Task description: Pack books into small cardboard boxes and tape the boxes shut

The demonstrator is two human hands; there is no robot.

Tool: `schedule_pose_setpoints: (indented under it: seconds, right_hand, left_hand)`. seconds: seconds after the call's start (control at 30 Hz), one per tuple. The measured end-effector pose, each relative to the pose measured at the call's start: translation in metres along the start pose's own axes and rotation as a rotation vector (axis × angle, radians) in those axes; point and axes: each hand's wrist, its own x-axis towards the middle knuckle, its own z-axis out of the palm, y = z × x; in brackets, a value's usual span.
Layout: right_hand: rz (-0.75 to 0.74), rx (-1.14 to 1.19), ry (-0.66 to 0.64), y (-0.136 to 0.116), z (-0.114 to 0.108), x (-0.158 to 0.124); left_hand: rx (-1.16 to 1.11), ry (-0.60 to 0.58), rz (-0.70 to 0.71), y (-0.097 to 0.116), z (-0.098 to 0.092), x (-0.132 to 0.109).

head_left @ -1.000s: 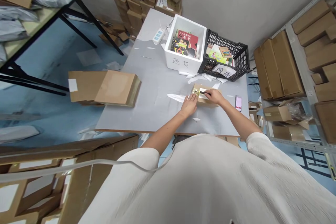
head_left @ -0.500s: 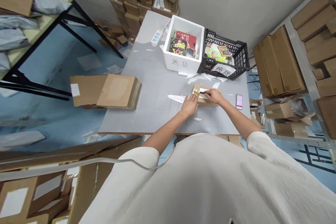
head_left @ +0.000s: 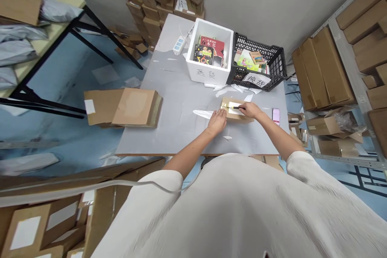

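Note:
A small cardboard box (head_left: 238,117) with a white label (head_left: 232,105) and shiny tape lies on the grey table (head_left: 175,129). My left hand (head_left: 218,121) rests on the box's left end, its fingers stretched out flat. At the other side my right hand (head_left: 250,110) is closed around the dark handle of a slim utility knife (head_left: 238,107). Its tip points left over the label, close to the tape and my left fingertips. Whether the blade touches the tape is too small to tell.
Behind the box stand a white foam bin (head_left: 208,73) and a black plastic crate (head_left: 276,66) holding books. A phone (head_left: 276,116) lies to the right. Larger cardboard boxes (head_left: 134,107) sit at the table's left edge. Torn paper (head_left: 202,113) and a power strip (head_left: 179,44) are on the table.
My right hand has drawn slightly to the right with the knife, showing more of it over the label. My left hand stays on the box. The view has shifted slightly.

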Motion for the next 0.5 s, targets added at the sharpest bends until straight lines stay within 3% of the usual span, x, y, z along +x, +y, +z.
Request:
schedule_pose_setpoints:
  seconds: [0.5]
  right_hand:
    - [0.096, 0.055, -0.084, 0.039, -0.007, -0.029]
  left_hand:
    - [0.078, 0.006, -0.026, 0.007, -0.002, 0.017]
